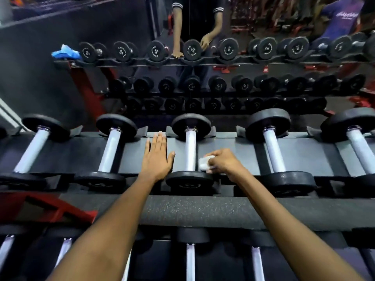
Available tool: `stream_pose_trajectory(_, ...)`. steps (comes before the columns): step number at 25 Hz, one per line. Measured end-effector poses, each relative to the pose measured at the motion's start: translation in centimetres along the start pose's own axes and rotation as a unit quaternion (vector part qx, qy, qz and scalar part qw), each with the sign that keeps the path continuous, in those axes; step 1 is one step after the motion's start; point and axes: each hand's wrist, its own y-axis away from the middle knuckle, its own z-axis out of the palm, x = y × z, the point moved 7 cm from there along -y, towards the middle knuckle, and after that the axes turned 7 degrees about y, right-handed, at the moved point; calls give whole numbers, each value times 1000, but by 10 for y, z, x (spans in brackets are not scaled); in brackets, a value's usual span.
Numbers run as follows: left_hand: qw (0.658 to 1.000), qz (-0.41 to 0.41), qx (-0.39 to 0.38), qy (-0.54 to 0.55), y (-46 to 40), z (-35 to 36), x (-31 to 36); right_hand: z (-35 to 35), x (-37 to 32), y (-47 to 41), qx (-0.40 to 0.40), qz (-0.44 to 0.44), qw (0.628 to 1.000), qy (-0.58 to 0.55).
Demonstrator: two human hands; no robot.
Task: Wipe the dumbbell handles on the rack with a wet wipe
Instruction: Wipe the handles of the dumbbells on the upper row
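I see right hand [224, 162] pinching wet wipe [206, 163], soft, limp, at 3 o'clock of dumbbell handle [190, 152]; left hand [157, 157] flat, spread on rack [233, 153]. Handle rigid, heavy; wrap wipe mid-bar.

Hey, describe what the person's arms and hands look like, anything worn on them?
Both arms are bare from the frame edge to the fingers. No sleeves, gloves, watch, bands or rings show on the left hand or the right hand.

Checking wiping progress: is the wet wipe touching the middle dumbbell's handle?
Cannot tell: the head view shows the wet wipe, gripped by the right hand, right beside the handle.
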Motion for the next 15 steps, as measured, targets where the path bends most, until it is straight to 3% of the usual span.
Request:
stream_pose_trajectory(3,1000,-6,12,-7,-2,-3,0,28,3,-1,-133,-26,988,79)
stream_pose_trajectory(6,1000,-12,13,3,-1,-2,-2,39,6,8,-252,-37,966,48)
stream_pose_trajectory(10,1000,-9,19,15,-1,-2,-2,20,11,5,-246,-21,969,13)
stream_pose_trajectory(15,1000,-21,21,4,0,-1,-4,41,21,5,-294,-7,956,-19)
